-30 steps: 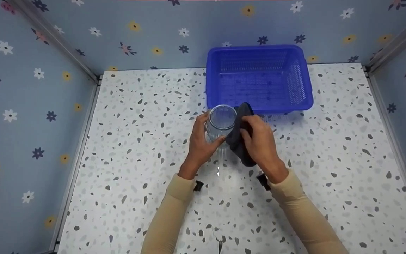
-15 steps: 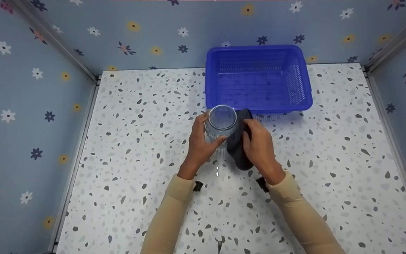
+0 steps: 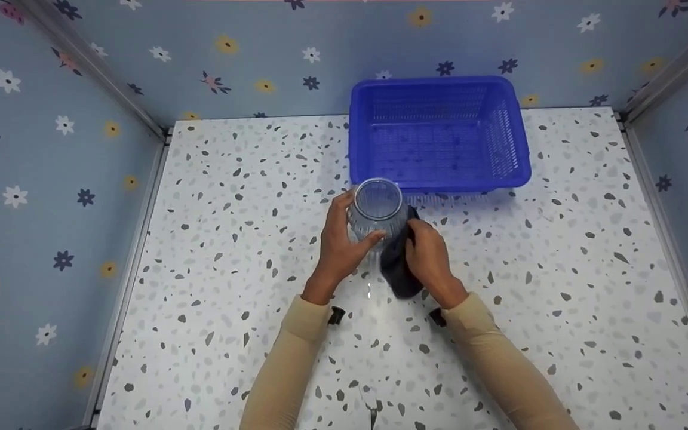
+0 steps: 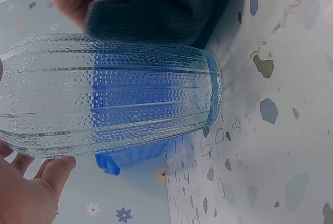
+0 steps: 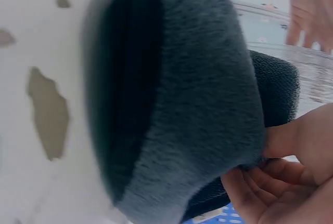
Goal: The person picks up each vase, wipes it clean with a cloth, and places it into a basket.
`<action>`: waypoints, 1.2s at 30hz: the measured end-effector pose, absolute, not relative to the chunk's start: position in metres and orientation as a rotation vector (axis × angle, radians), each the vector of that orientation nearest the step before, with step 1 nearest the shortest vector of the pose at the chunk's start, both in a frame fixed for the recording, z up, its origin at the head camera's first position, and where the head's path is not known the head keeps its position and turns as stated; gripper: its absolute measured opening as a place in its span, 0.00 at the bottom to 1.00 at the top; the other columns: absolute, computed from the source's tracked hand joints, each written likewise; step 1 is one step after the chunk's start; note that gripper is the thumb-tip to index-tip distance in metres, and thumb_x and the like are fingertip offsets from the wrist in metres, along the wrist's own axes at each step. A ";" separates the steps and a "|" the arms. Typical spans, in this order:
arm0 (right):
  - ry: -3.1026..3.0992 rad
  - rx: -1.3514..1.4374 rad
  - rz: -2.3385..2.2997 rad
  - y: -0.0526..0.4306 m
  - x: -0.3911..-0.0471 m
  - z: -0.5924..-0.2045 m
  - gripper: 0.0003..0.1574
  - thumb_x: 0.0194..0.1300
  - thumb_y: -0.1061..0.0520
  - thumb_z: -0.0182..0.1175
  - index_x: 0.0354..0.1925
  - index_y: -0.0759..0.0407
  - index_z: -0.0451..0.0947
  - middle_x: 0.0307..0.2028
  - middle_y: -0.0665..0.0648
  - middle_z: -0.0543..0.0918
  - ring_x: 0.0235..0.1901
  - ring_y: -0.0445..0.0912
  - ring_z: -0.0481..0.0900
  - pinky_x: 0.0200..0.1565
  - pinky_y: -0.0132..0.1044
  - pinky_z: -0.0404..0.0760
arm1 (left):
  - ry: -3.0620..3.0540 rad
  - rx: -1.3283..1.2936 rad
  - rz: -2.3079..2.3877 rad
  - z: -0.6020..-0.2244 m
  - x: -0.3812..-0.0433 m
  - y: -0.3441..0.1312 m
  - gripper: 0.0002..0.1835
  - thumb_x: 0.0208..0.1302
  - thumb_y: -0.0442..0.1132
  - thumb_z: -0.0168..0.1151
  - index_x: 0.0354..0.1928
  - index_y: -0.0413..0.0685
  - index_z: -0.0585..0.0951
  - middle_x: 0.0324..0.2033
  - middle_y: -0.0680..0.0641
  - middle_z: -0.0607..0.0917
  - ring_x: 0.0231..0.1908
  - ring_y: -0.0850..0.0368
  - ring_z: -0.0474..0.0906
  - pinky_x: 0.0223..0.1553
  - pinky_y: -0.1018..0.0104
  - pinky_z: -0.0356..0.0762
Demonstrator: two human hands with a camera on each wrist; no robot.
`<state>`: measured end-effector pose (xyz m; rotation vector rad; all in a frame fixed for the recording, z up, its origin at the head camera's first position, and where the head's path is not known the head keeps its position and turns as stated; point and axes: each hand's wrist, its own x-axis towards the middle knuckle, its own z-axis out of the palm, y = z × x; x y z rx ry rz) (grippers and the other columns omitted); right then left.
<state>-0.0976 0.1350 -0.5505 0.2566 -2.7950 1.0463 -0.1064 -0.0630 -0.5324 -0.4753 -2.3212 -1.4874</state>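
Note:
A clear ribbed glass jar (image 3: 378, 206) stands upright on the speckled tabletop. My left hand (image 3: 343, 245) holds it from the left, thumb in front and fingers around the far side. In the left wrist view the jar (image 4: 119, 94) shows a dimpled, ridged wall with its base on the table. My right hand (image 3: 430, 254) pinches a folded dark grey cloth (image 3: 399, 272) against the jar's right side. Up close in the right wrist view, the cloth (image 5: 203, 89) looks thick and fuzzy, gripped between thumb and fingers.
Behind the jar sits a blue plastic basket (image 3: 439, 186) with perforated sides, near the back wall. Flower-patterned panels (image 3: 248, 60) enclose the white speckled table (image 3: 230, 239) at the back and both sides.
My right hand has drawn the cloth down along the jar's right side, toward me. The left hand and the jar have stayed in place.

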 end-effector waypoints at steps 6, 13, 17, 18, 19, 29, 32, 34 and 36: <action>-2.859 0.278 1.009 0.134 -0.104 -0.555 0.13 0.69 0.73 0.59 0.51 0.75 0.81 0.47 0.74 0.85 0.49 0.70 0.84 0.51 0.63 0.82 | -2.323 -0.474 -1.477 -0.533 -0.106 -0.063 0.46 0.66 0.64 0.71 0.71 0.37 0.67 0.71 0.37 0.72 0.74 0.44 0.68 0.70 0.48 0.73; -2.810 0.305 1.094 0.140 -0.102 -0.538 0.14 0.68 0.73 0.59 0.52 0.74 0.80 0.47 0.73 0.86 0.49 0.69 0.84 0.53 0.63 0.81 | -2.364 -0.454 -1.460 -0.533 -0.104 -0.063 0.44 0.63 0.51 0.78 0.72 0.38 0.66 0.72 0.38 0.71 0.73 0.44 0.68 0.69 0.46 0.73; -2.745 0.307 1.148 0.144 -0.099 -0.516 0.18 0.69 0.73 0.59 0.56 0.75 0.80 0.52 0.74 0.85 0.53 0.69 0.82 0.58 0.63 0.80 | -2.356 -0.460 -1.466 -0.532 -0.104 -0.063 0.44 0.63 0.52 0.78 0.71 0.38 0.66 0.72 0.37 0.71 0.73 0.43 0.68 0.69 0.46 0.74; -2.729 0.305 1.157 0.145 -0.099 -0.510 0.18 0.69 0.73 0.59 0.56 0.75 0.80 0.52 0.74 0.85 0.54 0.69 0.82 0.59 0.62 0.80 | -2.351 -0.462 -1.468 -0.532 -0.104 -0.063 0.44 0.63 0.53 0.78 0.71 0.38 0.66 0.72 0.37 0.71 0.73 0.43 0.68 0.69 0.46 0.74; -2.715 0.301 1.166 0.145 -0.099 -0.503 0.18 0.68 0.73 0.59 0.56 0.75 0.80 0.52 0.74 0.85 0.54 0.69 0.82 0.59 0.62 0.80 | -2.347 -0.464 -1.468 -0.532 -0.105 -0.063 0.44 0.64 0.54 0.77 0.71 0.38 0.67 0.72 0.37 0.72 0.73 0.44 0.68 0.69 0.46 0.74; -2.629 0.367 1.108 0.137 -0.100 -0.455 0.13 0.74 0.68 0.60 0.55 0.70 0.82 0.50 0.69 0.86 0.50 0.65 0.85 0.55 0.60 0.83 | -2.338 -0.457 -1.496 -0.531 -0.107 -0.063 0.42 0.61 0.47 0.78 0.70 0.37 0.67 0.71 0.37 0.72 0.73 0.44 0.68 0.68 0.48 0.75; -2.614 0.387 1.080 0.134 -0.100 -0.452 0.12 0.75 0.68 0.60 0.54 0.69 0.82 0.48 0.68 0.86 0.47 0.64 0.86 0.52 0.60 0.84 | -2.347 -0.445 -1.503 -0.531 -0.106 -0.062 0.42 0.61 0.45 0.78 0.70 0.37 0.67 0.72 0.36 0.71 0.73 0.43 0.69 0.67 0.48 0.77; -2.606 0.386 1.069 0.133 -0.099 -0.453 0.12 0.74 0.69 0.60 0.54 0.70 0.82 0.48 0.68 0.86 0.46 0.63 0.86 0.51 0.60 0.84 | -2.349 -0.443 -1.506 -0.531 -0.106 -0.062 0.42 0.61 0.45 0.78 0.71 0.37 0.66 0.72 0.36 0.71 0.73 0.43 0.68 0.68 0.48 0.76; -2.593 0.380 1.074 0.133 -0.098 -0.455 0.13 0.74 0.70 0.60 0.54 0.70 0.82 0.47 0.68 0.86 0.46 0.63 0.86 0.50 0.60 0.84 | -2.358 -0.445 -1.498 -0.531 -0.105 -0.062 0.43 0.62 0.46 0.78 0.71 0.37 0.66 0.72 0.36 0.71 0.73 0.43 0.68 0.68 0.47 0.76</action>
